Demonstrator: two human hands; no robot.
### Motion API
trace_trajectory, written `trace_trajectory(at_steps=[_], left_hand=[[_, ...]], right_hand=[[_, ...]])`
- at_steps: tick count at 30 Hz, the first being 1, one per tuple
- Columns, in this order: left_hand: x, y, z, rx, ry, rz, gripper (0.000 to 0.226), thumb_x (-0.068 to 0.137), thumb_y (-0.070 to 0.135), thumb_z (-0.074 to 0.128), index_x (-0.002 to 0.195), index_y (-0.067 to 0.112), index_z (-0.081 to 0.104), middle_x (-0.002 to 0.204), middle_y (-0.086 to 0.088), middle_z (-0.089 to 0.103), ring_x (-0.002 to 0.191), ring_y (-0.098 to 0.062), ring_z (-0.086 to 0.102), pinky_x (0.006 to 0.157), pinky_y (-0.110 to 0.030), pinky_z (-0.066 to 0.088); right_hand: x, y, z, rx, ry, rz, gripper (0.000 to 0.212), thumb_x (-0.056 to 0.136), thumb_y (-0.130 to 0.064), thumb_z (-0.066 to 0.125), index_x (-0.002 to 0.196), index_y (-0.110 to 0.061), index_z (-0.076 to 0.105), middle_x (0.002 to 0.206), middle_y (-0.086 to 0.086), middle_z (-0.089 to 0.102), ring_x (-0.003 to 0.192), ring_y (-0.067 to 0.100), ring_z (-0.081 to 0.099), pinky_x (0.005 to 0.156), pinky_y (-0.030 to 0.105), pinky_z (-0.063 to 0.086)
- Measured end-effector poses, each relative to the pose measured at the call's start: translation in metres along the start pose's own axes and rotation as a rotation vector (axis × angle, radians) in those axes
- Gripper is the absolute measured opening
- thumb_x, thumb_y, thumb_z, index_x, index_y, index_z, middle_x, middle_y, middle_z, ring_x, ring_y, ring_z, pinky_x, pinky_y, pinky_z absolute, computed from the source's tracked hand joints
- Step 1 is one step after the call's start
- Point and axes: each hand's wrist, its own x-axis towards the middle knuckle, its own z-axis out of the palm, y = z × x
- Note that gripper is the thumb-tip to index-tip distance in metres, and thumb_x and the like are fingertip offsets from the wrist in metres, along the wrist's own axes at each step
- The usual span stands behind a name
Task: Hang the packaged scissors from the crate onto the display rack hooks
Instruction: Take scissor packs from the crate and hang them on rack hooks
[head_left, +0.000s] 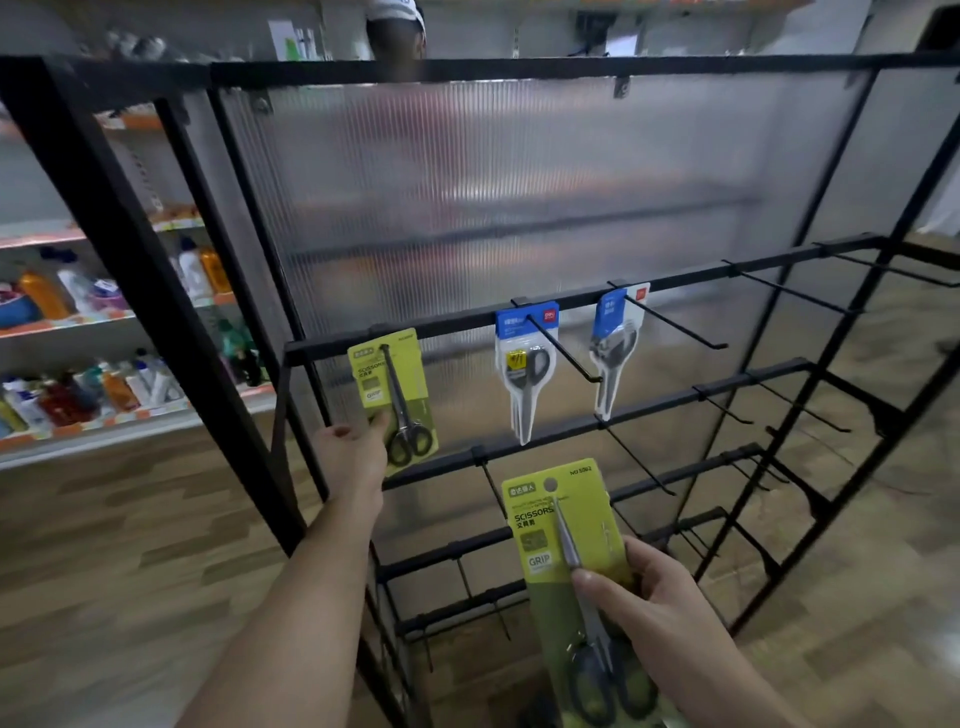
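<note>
A black display rack (519, 70) with rows of hooks fills the view. A green-carded pack of scissors (389, 395) hangs at the left end of the upper bar, and my left hand (353, 452) grips its lower left edge. Two blue-topped scissor packs (527, 364) (613, 348) hang on hooks to its right. My right hand (654, 608) holds a second green scissors pack (566, 551) upright, low in front of the rack. The crate is out of view.
Several bare black hooks (789, 291) stick out toward me on the right and on the lower bars. A ribbed translucent panel (493, 182) backs the rack. Store shelves with bottles (78, 301) stand at the left over a wood-pattern floor.
</note>
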Motion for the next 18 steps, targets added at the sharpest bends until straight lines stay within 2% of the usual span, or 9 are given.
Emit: trace_trajectory(at_steps=[4, 7, 10, 13, 16, 18], left_hand=[[-0.008, 0.006, -0.002, 0.091, -0.039, 0.018, 0.053, 0.088, 0.019, 0.080, 0.129, 0.008, 0.049, 0.116, -0.004, 0.058, 0.104, -0.020, 0.055, 0.086, -0.033, 0.042], [-0.026, 0.016, -0.013, 0.206, -0.117, 0.099, 0.067, 0.086, 0.018, 0.074, 0.142, 0.015, 0.038, 0.130, -0.001, 0.051, 0.111, -0.019, 0.054, 0.093, -0.037, 0.044], [-0.052, 0.025, -0.027, 0.302, -0.196, 0.220, 0.051, 0.097, 0.013, 0.065, 0.138, 0.025, 0.037, 0.124, 0.008, 0.043, 0.107, -0.014, 0.050, 0.091, -0.035, 0.043], [-0.077, 0.023, -0.049, 0.475, -0.250, 0.332, 0.049, 0.096, 0.016, 0.069, 0.138, 0.022, 0.043, 0.129, 0.008, 0.049, 0.113, -0.010, 0.049, 0.092, -0.026, 0.040], [-0.095, 0.018, -0.073, 0.621, -0.284, 0.423, 0.044, 0.098, 0.020, 0.063, 0.137, 0.031, 0.045, 0.134, 0.010, 0.058, 0.119, -0.012, 0.058, 0.100, -0.030, 0.048], [-0.105, 0.021, -0.086, 0.644, -0.303, 0.451, 0.033, 0.099, 0.022, 0.061, 0.126, 0.037, 0.050, 0.127, 0.013, 0.061, 0.113, -0.009, 0.061, 0.095, -0.031, 0.051]], right_hand=[[0.004, -0.007, 0.007, -0.005, -0.021, -0.006, 0.019, 0.095, -0.013, 0.067, 0.113, -0.016, 0.072, 0.101, 0.001, 0.079, 0.098, 0.017, 0.075, 0.079, 0.027, 0.060], [0.012, -0.017, 0.021, 0.033, -0.055, -0.006, 0.021, 0.096, -0.021, 0.066, 0.116, -0.014, 0.070, 0.102, 0.005, 0.079, 0.097, 0.023, 0.075, 0.082, 0.044, 0.063], [0.021, -0.029, 0.041, 0.039, -0.096, -0.057, 0.025, 0.095, -0.029, 0.064, 0.114, -0.013, 0.070, 0.102, 0.008, 0.078, 0.096, 0.028, 0.075, 0.083, 0.053, 0.062], [0.031, -0.036, 0.064, 0.014, -0.136, -0.110, 0.027, 0.099, -0.032, 0.060, 0.113, -0.012, 0.071, 0.101, 0.009, 0.078, 0.094, 0.029, 0.076, 0.082, 0.052, 0.062], [0.045, -0.038, 0.083, -0.007, -0.110, -0.141, 0.026, 0.101, -0.030, 0.059, 0.108, -0.009, 0.073, 0.095, 0.011, 0.079, 0.090, 0.031, 0.076, 0.077, 0.047, 0.063], [0.052, -0.039, 0.093, 0.004, -0.095, -0.137, 0.024, 0.102, -0.026, 0.059, 0.106, -0.007, 0.073, 0.092, 0.009, 0.079, 0.087, 0.027, 0.077, 0.070, 0.038, 0.063]])
